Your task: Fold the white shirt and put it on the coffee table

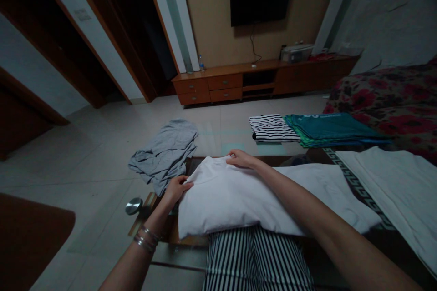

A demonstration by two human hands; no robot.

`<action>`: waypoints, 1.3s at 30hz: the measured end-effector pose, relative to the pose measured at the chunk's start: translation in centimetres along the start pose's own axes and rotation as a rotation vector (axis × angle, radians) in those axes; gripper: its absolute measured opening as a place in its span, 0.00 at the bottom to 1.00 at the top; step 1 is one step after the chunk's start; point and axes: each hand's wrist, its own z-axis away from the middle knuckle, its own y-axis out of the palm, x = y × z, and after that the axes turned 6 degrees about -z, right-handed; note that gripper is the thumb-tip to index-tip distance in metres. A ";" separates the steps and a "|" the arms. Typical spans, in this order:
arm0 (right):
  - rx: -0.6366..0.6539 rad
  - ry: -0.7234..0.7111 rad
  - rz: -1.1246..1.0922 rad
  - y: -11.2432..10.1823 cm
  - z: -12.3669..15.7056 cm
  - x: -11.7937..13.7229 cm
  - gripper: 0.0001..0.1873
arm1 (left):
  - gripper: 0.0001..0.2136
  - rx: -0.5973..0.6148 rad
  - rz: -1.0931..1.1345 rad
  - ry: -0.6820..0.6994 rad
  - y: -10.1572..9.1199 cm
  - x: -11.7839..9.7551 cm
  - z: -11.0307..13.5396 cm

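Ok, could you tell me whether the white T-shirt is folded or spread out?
Spread out, it seems: the white T-shirt lies wide under left hand and right hand.

View: one camera worn on the person's head, looking out from above their own arms.
Facing: forward and down, over a glass-topped table [355, 182] toward a wooden TV cabinet [225, 82] against the far wall.
Nearness: close above the left hand [175, 191] and right hand [241, 159]; the cabinet sits well away.
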 end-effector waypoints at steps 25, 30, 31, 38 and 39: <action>0.060 -0.190 -0.500 1.2 0.0 -4.9 0.09 | 0.09 -0.007 0.053 0.389 -0.8 1.9 0.7; -0.036 -0.384 -0.440 1.7 0.2 -5.0 0.13 | 0.16 -0.120 -0.252 0.657 -0.4 2.3 0.6; -0.067 -0.413 -0.416 1.9 0.3 -5.0 0.14 | 0.16 -0.133 -0.324 0.677 -0.4 1.9 0.7; -0.106 -0.484 -0.288 2.3 0.3 -5.0 0.18 | 0.28 -0.030 -0.576 0.743 2.0 -4.5 2.4; -0.094 -0.490 -0.271 2.2 0.4 -5.0 0.19 | 0.29 0.052 -0.551 0.773 2.5 -5.6 2.9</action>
